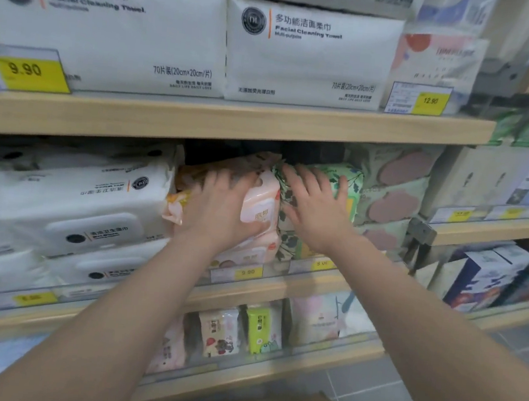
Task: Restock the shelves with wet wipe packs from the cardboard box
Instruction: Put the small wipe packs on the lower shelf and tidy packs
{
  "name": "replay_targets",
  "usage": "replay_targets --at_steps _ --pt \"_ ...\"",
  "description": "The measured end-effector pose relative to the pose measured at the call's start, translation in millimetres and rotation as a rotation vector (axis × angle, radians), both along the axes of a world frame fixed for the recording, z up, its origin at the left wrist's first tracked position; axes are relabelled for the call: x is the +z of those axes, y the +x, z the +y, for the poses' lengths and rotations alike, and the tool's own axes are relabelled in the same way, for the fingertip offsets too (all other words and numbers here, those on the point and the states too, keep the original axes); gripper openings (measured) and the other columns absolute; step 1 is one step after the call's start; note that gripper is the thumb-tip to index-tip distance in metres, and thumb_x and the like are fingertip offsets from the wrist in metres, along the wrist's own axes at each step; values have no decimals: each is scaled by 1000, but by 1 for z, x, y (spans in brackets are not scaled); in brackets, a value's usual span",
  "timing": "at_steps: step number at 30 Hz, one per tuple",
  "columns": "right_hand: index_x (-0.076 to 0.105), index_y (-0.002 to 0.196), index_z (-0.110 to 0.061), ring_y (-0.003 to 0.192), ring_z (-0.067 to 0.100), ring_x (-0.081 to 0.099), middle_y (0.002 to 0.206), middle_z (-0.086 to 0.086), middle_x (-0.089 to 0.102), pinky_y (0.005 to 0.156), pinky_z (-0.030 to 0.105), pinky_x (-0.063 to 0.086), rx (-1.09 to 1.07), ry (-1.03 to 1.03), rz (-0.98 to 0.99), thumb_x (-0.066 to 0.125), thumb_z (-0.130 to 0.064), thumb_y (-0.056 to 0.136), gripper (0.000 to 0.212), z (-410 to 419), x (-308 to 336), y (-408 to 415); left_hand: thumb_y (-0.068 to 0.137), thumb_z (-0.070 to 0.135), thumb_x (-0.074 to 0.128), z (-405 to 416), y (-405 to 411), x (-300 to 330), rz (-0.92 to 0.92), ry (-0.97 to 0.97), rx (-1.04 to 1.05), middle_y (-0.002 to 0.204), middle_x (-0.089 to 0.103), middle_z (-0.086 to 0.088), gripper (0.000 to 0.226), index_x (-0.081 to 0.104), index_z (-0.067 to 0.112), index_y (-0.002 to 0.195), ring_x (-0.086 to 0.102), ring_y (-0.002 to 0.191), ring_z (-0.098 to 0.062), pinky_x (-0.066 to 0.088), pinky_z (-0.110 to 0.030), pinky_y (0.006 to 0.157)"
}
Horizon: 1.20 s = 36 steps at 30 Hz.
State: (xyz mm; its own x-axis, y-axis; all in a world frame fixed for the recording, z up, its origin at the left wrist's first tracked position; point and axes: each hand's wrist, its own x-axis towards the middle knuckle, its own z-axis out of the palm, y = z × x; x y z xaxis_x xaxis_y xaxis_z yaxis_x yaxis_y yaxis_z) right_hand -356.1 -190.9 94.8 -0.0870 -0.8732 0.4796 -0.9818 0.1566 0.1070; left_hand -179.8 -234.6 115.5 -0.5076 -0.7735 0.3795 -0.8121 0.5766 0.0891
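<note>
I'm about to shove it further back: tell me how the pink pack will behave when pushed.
The pink pack probably gives: its film wrap looks crumpled under the left hand. It likely slides rather than rolls, being flat-sided. Wedged against the green pack under the right hand, it may drag that neighbour along.

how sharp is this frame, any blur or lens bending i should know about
Head view: sharpest on the centre towel pack, whose print reads cleanly; motion blur smears the left hand, right hand and right-edge goods; the wide lens bows the shelf edge; lighting is soft and even, without harsh glare.
</note>
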Motion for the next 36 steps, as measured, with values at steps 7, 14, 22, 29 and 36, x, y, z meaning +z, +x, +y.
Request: replay_targets --at_steps 7,14,22,29,36 --pt "20 147 -25 143 22 22 152 3 31 113 56 6 317 -81 21 48 -53 88 71 31 1 51 79 58 37 11 102 29 306 -242 24 110 59 -14 63 61 15 118 49 106 -37 40 -46 91" --pt "31 138 -27 125 30 48 134 4 51 99 63 33 339 -99 162 67 -60 67 86 -13 -16 122 77 76 25 -24 131 -13 41 -211 245 127 57 -11 74 52 31 130 43 124 -36 28 -54 103" --pt "49 127 -21 96 30 56 111 7 59 90 61 39 95 -183 181 67 -48 75 62 -32 -20 135 84 67 37 -35 136 -20 96 -371 201 116 64 -7 57 60 29 120 53 110 -34 34 -47 92" --pt "37 132 -22 115 31 44 128 7 47 102 66 25 -50 -35 62 52 -31 88 47 -61 -10 157 84 62 44 -39 135 -22 128 -416 183 112 64 -6 49 62 30 117 54 106 -33 34 -44 90" --pt "42 136 -19 113 31 51 127 8 55 97 53 34 184 -123 18 59 -52 79 68 -44 -9 123 83 64 41 -36 131 -19 127 -377 185 118 62 -9 54 60 28 119 51 110 -33 31 -45 91"
